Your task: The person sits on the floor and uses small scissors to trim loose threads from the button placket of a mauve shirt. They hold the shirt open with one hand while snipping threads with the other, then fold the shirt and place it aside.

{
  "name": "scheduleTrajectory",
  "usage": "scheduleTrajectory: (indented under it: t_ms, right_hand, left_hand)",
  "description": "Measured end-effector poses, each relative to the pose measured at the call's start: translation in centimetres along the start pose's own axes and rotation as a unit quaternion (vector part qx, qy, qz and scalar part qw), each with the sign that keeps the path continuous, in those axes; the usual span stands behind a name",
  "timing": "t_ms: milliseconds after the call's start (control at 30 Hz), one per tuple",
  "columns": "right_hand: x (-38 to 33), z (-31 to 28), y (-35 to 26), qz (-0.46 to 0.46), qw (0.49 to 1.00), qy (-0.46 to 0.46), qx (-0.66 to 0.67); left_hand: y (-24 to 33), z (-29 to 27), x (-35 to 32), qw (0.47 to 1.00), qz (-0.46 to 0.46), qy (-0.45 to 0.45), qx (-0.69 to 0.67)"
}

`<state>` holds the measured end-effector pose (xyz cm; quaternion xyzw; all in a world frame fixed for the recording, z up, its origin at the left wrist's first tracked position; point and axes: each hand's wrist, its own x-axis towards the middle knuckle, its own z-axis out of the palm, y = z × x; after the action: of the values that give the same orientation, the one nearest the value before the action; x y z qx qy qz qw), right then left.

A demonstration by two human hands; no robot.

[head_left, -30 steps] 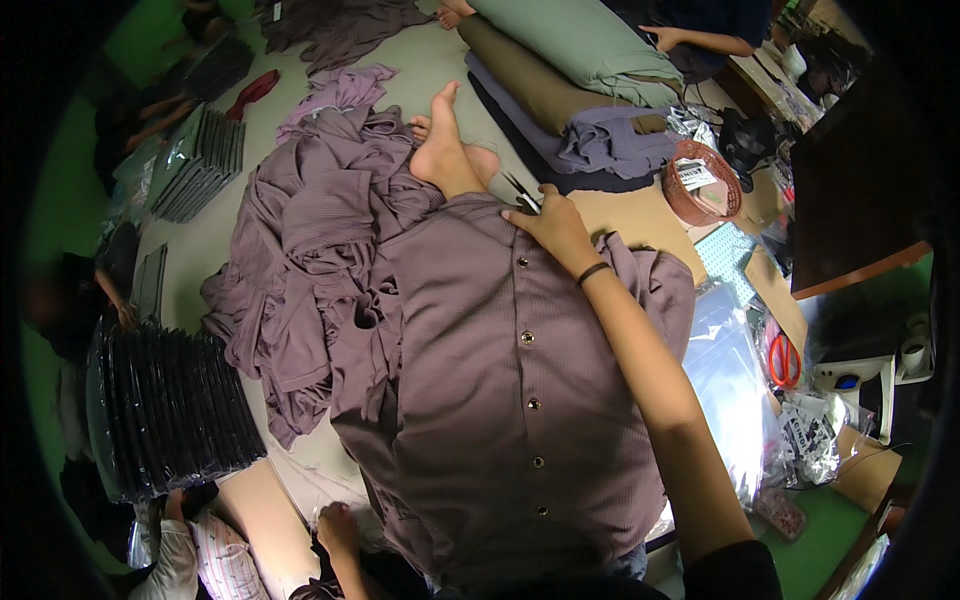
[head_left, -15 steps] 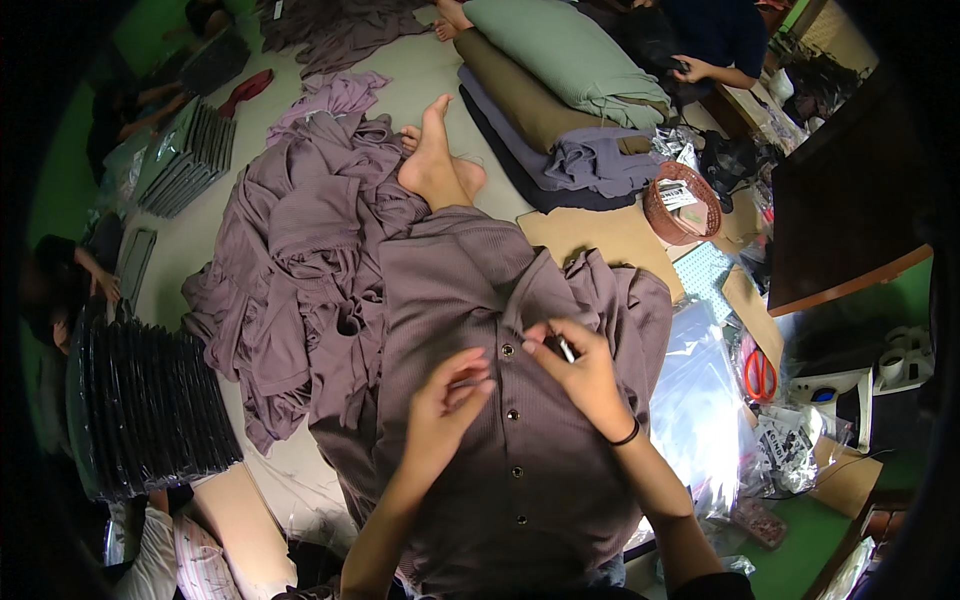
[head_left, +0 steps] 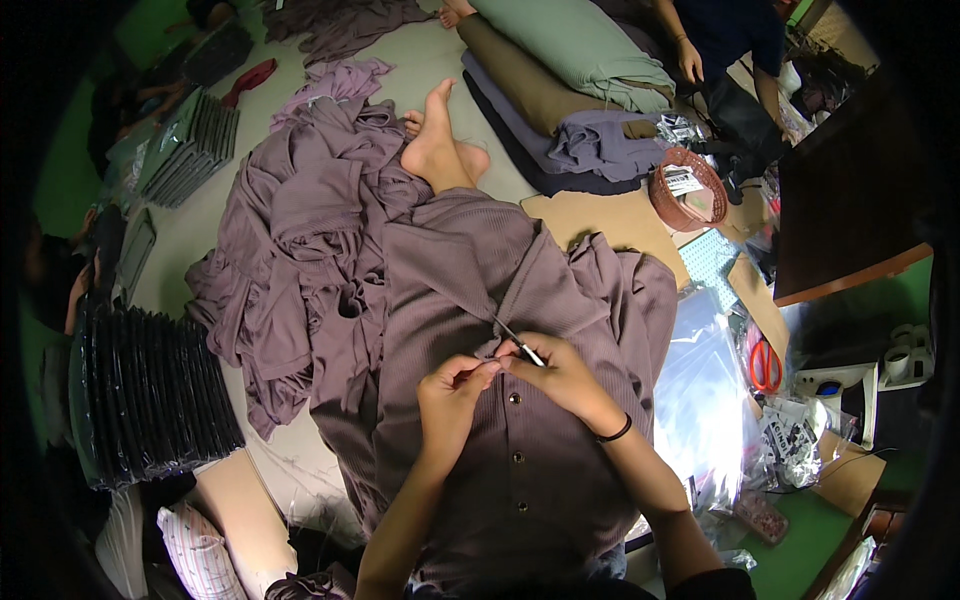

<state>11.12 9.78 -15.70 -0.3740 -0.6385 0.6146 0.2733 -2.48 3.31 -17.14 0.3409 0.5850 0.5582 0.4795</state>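
Right hand (head_left: 562, 372) pinches small metal snips (head_left: 520, 345) at the mauve buttoned shirt's (head_left: 520, 470) placket, left hand (head_left: 452, 392) pinching fabric (clear plastic bags (head_left: 705, 400) lie alongside).

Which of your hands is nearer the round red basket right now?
Right. The right hand is over the shirt's button placket holding a small metal tool, on the side toward the red basket; the left hand is beside it, farther away.

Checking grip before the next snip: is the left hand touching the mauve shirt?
Touching. The head view shows the left hand pinching the mauve shirt at its button placket, beside the right hand.
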Motion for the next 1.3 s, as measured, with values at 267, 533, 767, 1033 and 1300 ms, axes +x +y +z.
scheduleTrajectory:
  t_ms: [267,533,767,1033,1300]
  right_hand:
    - [-0.3,1.0,-1.2,0.015,0.994,0.044,-0.102]
    - [-5.0,1.0,-2.3,0.138,0.976,-0.128,-0.114]
    - [-6.6,1.8,-1.3,0.234,0.96,-0.14,-0.067]
    - [-7.3,4.4,-1.2,0.263,0.936,-0.089,0.217]
    - [-6.6,6.8,-0.4,0.279,0.914,-0.022,0.292]
  left_hand:
    - [-0.9,-2.1,-1.3,0.999,-0.05,0.019,-0.011]
    - [-0.9,-3.1,-2.2,0.996,-0.073,0.022,-0.043]
    - [-0.1,-3.3,-2.9,0.993,-0.085,0.014,-0.077]
    - [0.5,-3.0,-3.4,0.997,-0.059,0.019,-0.048]
    - [0.1,-2.8,-3.9,0.997,-0.007,0.05,0.063]
